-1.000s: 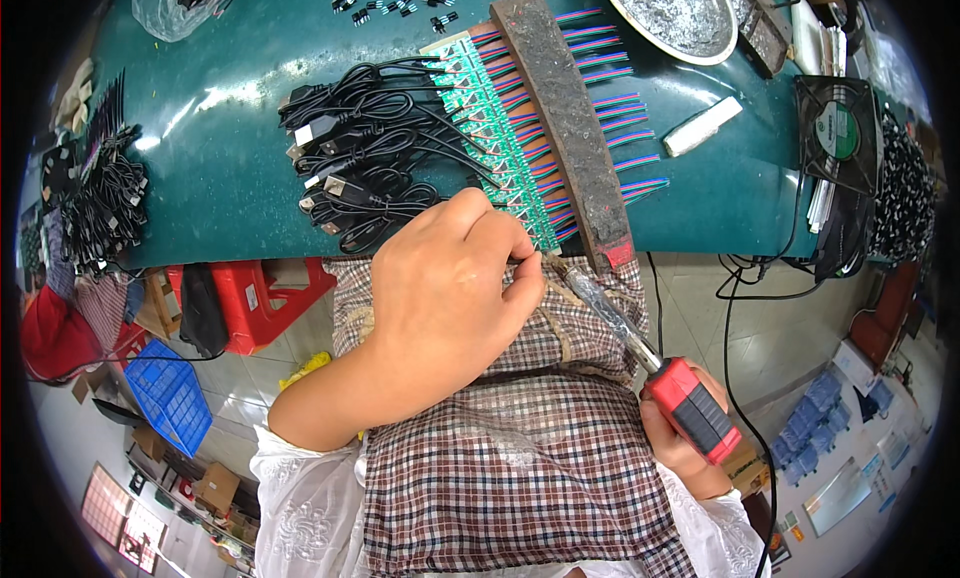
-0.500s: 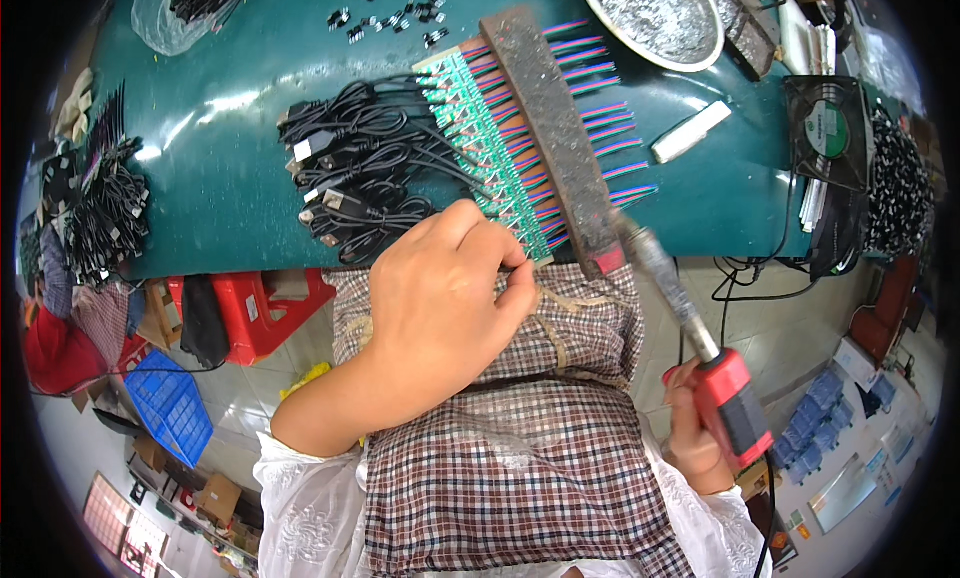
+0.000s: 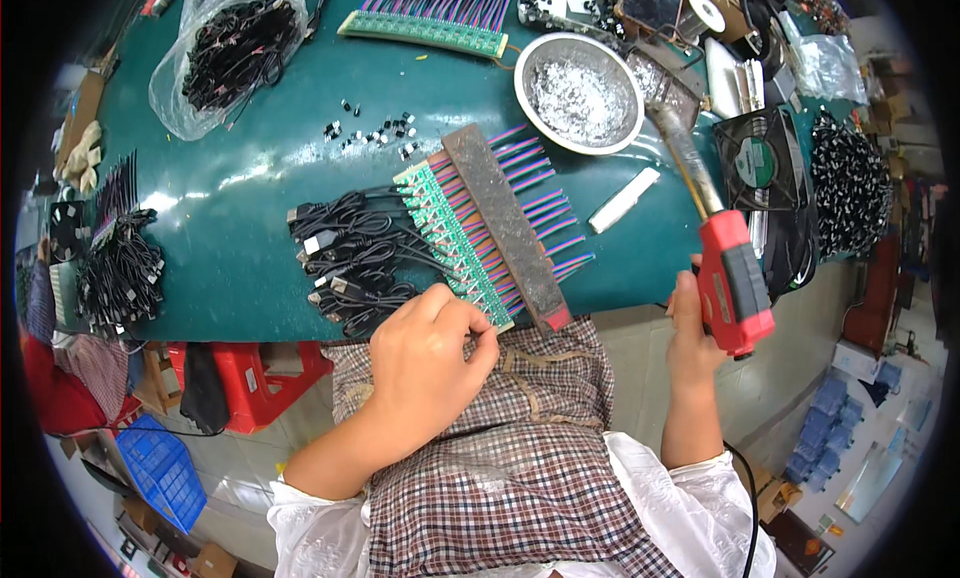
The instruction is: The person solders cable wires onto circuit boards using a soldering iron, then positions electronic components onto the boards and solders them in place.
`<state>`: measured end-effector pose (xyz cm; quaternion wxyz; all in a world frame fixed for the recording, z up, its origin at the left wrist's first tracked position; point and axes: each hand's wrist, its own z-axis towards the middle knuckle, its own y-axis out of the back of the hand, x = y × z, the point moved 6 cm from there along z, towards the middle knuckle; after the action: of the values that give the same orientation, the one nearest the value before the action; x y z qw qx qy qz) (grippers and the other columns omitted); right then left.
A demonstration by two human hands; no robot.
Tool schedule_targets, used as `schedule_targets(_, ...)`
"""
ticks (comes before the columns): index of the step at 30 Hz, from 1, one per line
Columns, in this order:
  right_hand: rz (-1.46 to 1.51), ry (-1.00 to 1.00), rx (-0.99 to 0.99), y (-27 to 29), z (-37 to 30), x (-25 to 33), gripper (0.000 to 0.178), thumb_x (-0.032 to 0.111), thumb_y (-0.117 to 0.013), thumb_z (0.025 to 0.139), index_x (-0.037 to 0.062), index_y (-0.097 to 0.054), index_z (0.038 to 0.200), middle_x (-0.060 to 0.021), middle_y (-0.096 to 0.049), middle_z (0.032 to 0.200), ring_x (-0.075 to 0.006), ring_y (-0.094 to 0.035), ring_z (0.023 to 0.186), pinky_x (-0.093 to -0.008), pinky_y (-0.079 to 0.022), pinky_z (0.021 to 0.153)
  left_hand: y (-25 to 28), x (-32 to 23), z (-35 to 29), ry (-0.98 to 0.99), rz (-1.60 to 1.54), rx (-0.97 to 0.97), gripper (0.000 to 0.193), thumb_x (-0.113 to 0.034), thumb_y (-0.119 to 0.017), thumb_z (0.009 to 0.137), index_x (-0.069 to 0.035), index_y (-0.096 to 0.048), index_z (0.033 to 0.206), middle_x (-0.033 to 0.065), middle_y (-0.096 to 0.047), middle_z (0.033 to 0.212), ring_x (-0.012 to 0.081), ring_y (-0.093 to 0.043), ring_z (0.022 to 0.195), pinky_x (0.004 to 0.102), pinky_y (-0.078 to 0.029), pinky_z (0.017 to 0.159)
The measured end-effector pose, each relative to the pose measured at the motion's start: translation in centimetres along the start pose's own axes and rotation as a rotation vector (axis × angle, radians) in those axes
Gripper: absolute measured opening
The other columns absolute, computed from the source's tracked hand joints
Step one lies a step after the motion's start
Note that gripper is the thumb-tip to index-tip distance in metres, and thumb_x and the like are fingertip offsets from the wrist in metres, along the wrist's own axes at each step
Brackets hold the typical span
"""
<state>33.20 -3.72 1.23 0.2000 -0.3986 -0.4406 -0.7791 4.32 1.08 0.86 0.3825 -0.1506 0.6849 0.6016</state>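
The big green table is in front of me. My soldering gun is red and black, with a long metal nose. The board is thin and green. My right hand wraps round the gun. The board lies on the table by my left hand, thumb and finger pressed together; what's between, I can't tell.

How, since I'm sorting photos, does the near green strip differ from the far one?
The near strip slants steeply; the far strip lies nearly crosswise. No bar shows on the far strip's coloured wires; a brown bar crosses the near strip's. Both are green, with coloured wires.
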Motion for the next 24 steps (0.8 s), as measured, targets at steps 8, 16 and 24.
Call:
schedule_targets(8,0.087,-0.112,0.047,-0.9,-0.9,1.6,0.037,0.009,-0.073,0.099,-0.0014,-0.064,0.133,-0.0018,-0.064,0.091,-0.0047,-0.053,0.064,-0.0217,-0.042,0.056,0.1,0.2,-0.4,-0.015,0.009,0.01,0.014,-0.01,-0.084,0.078,-0.009,-0.07,0.081,0.0055,-0.061,0.08,0.0242,-0.066,0.071,0.0379,-0.052,0.062)
schedule_targets(16,0.069,0.1,0.25,-7.3,-0.9,4.2,0.058,0.004,-0.09,0.08,0.0005,-0.054,0.126,-0.0071,-0.063,0.103,-0.0176,-0.062,0.09,-0.0322,-0.052,0.08,0.9,-0.1,-0.7,-0.037,0.035,-0.013,0.016,-0.011,-0.087,0.075,-0.009,-0.074,0.083,0.0039,-0.062,0.079,0.0231,-0.063,0.07,0.0369,-0.05,0.062)
schedule_targets(24,0.009,0.422,0.27,-11.7,0.1,8.6,0.075,0.004,-0.093,0.074,-0.0005,-0.048,0.133,-0.012,-0.062,0.109,-0.026,-0.067,0.091,-0.0367,-0.055,0.079,5.6,1.7,2.5,-0.022,0.219,-0.229,0.037,-0.016,-0.09,0.072,-0.01,-0.077,0.107,0.0075,-0.061,0.106,0.0287,-0.058,0.098,0.0413,-0.047,0.084)
